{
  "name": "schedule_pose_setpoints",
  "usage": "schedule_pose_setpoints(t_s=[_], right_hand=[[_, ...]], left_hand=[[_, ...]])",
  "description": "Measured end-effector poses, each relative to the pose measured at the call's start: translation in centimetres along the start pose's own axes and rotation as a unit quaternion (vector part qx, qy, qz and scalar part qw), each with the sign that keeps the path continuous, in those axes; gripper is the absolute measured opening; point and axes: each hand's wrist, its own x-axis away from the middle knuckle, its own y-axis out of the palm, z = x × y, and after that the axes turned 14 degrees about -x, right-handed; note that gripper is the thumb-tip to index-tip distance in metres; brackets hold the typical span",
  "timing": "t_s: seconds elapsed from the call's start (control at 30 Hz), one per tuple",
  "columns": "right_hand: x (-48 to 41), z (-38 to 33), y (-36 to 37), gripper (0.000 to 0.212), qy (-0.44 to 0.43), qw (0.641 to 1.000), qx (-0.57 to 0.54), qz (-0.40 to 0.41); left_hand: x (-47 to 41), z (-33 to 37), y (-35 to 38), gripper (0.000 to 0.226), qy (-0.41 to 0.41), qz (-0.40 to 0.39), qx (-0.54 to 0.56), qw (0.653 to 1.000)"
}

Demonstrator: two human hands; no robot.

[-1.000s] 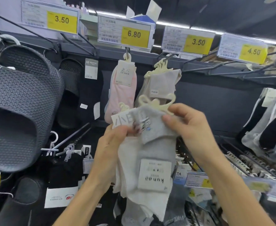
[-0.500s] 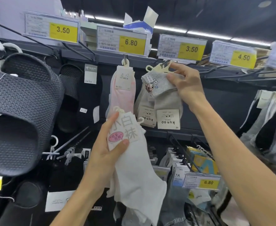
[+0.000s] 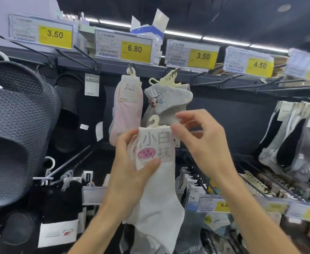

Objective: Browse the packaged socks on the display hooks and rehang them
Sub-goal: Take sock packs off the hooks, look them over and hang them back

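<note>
White socks (image 3: 157, 197) on a printed card stand at the centre of the frame, long axis vertical, plastic hook (image 3: 155, 120) up and free of any rail. Their lower end blurs into other stock at the bottom edge. Our left grip (image 3: 128, 173) holds the pack, thumb across the card front, fingers hidden behind. Our right grip (image 3: 201, 147) is blurred at the card's upper right corner; we cannot tell whether it pinches.

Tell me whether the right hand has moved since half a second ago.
Yes. The right hand dropped from just under the second 3.50 price tag down to the white sock pack.
</note>
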Motion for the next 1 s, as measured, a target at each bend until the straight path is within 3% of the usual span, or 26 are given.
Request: schedule_pose_setpoints(t_s=[0.07, 0.2, 0.4, 0.53, 0.67, 1.0], right_hand=[[2.4, -0.7, -0.4, 0.036, 0.042, 0.998, -0.028, -0.041], [3.1, 0.0, -3.0, 0.036, 0.091, 0.989, -0.120, -0.004], [3.2, 1.8, -7.6, 0.034, 0.078, 0.973, -0.213, 0.035], [2.9, 2.9, -10.1, 0.038, 0.068, 0.957, -0.278, 0.050], [2.5, 3.6, -11.9, 0.039, 0.040, 0.970, -0.239, 0.019], [0.6, 6.3, -14.3, 0.034, 0.077, 0.979, -0.175, -0.069]], left_hand=[[-0.1, 0.4, 1.4, 0.060, 0.019, -0.004, -0.004, 1.000], [0.0, 1.3, 3.9, 0.060, 0.029, -0.027, 0.015, 0.999], [-0.3, 2.8, 6.8, 0.042, -0.032, -0.093, 0.196, 0.976], [-0.6, 3.5, 9.3, 0.041, -0.023, -0.080, 0.212, 0.974], [-1.3, 4.0, 11.8, 0.037, 0.007, -0.016, 0.146, 0.989], [-3.0, 5.4, 15.1, 0.023, -0.063, -0.051, 0.184, 0.980]])
